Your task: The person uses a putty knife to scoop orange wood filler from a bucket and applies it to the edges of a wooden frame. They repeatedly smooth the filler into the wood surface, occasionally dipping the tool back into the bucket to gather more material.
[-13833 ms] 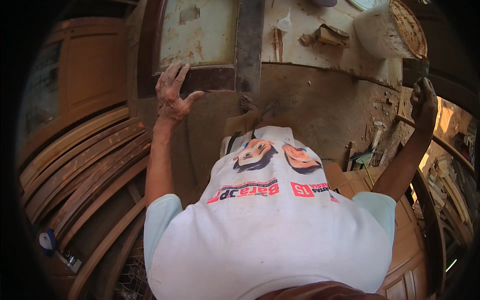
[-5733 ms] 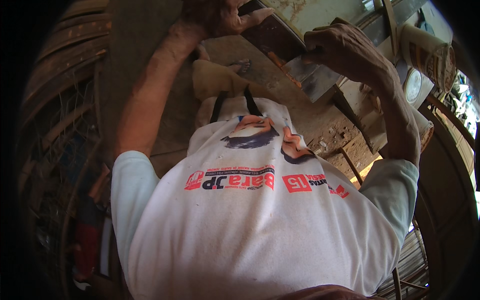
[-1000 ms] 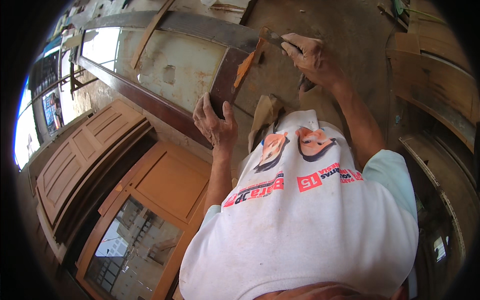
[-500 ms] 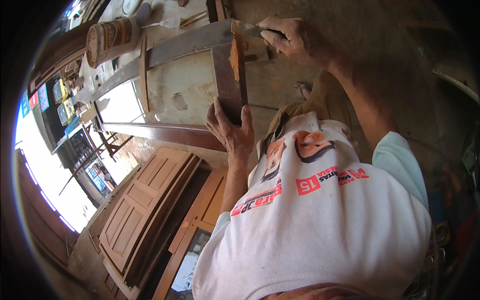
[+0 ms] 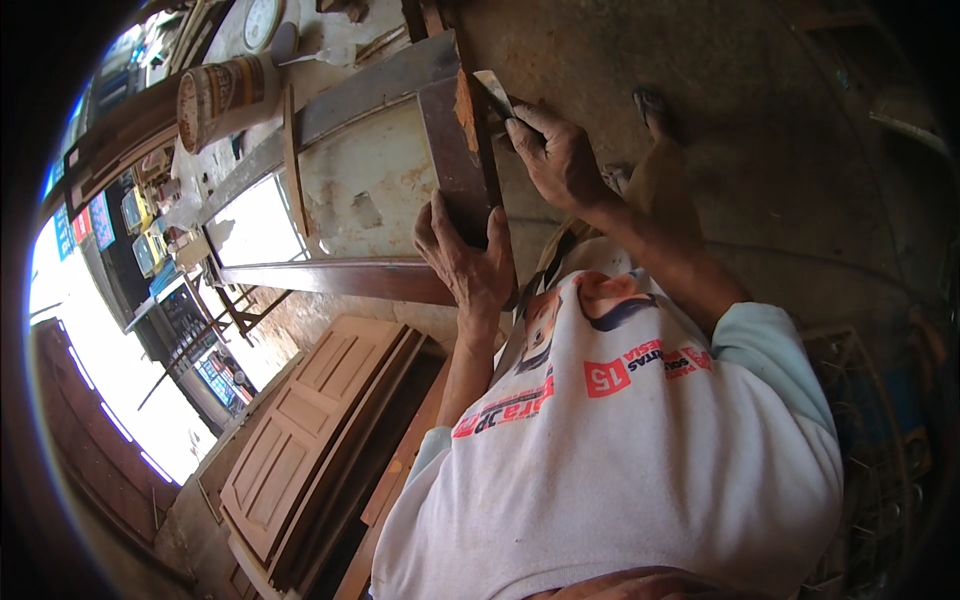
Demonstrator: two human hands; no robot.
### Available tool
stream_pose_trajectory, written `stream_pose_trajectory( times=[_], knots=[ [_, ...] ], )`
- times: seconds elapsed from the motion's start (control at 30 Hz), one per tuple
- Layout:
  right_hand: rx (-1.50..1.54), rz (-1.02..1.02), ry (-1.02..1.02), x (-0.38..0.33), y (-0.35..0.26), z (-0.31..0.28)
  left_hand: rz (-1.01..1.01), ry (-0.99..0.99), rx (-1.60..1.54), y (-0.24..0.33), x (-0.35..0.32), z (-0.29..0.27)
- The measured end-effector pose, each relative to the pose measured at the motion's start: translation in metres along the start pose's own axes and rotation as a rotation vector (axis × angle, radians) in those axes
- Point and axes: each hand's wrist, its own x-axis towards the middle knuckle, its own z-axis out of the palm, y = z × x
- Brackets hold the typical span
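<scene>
Where the dark wooden frame rail (image 5: 462, 150) runs lengthwise away from the body, toward the top of the view, both hands are set on it. Its near end is clamped by the left hand (image 5: 467, 262), fingers wrapped over the end. Farther along the rail, at its right edge, a flat-bladed scraper (image 5: 493, 92) is gripped by the right hand (image 5: 557, 155), blade laid against the orange filler patch (image 5: 466, 98). A tin can (image 5: 222, 95) lies well to the rail's left.
</scene>
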Motion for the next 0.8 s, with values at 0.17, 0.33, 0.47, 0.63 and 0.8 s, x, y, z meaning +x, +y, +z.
stream_pose_trajectory(
  times=[0.17, 0.33, 0.47, 0.63, 0.8],
  knots=[
    [-0.116, -0.155, -0.008, -0.006, 0.002, 0.014, 0.004, -0.005, -0.006, -0.001, 0.0, 0.0],
    [-0.104, -0.164, -0.109, -0.023, -0.003, 0.004, 0.002, -0.01, -0.016, -0.001, 0.0, 0.0],
    [-0.111, -0.09, -0.11, -0.028, -0.004, -0.015, -0.004, -0.006, -0.014, -0.002, -0.002, -0.001],
    [-0.149, -0.198, -0.078, 0.002, -0.006, -0.014, -0.008, -0.003, -0.057, -0.002, 0.0, 0.002],
    [-0.208, -0.032, -0.276, -0.021, -0.007, -0.037, -0.006, 0.019, -0.042, -0.001, -0.001, -0.001]
  ],
)
